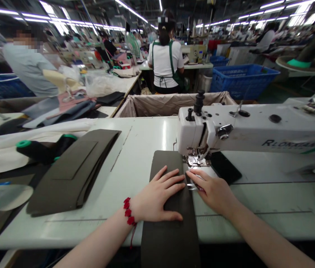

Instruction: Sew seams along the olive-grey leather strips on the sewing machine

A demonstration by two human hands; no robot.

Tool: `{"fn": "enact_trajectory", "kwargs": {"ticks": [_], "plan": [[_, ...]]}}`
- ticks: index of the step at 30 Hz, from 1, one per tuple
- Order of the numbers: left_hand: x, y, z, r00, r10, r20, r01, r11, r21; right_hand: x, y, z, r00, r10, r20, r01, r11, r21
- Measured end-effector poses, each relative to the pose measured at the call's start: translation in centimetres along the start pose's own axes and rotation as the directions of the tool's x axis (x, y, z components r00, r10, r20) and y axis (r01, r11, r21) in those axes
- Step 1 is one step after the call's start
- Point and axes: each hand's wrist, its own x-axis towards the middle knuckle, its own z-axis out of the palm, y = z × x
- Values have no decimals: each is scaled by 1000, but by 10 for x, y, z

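A long dark olive fabric strip [171, 230] lies on the white sewing table [135, 156] and runs under the needle of a white sewing machine [252, 134]. My left hand [157, 197] lies flat on the strip with fingers spread, a red bead bracelet at the wrist. My right hand [213, 190] rests at the strip's right edge just in front of the presser foot [198, 160], its fingers curled around small metal snips [193, 186].
A stack of similar dark fabric pieces [73, 171] lies to the left, beside black thread cones [40, 149]. A fabric-lined bin [171, 104] stands behind the table. A person in a green apron [165, 56] sits ahead, another person at far left, and blue crates [241, 78] at right.
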Motion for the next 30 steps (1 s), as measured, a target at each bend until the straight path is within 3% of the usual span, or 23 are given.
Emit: {"fn": "enact_trajectory", "kwargs": {"ticks": [19, 30], "plan": [[-2, 2, -2, 996, 90, 11, -90, 996, -20, -1, 3, 2, 1000, -7, -3, 7, 1000, 2], [-3, 4, -1, 999, 30, -32, -30, 1000, 8, -1, 3, 3, 1000, -16, -24, 16, 1000, -7]]}}
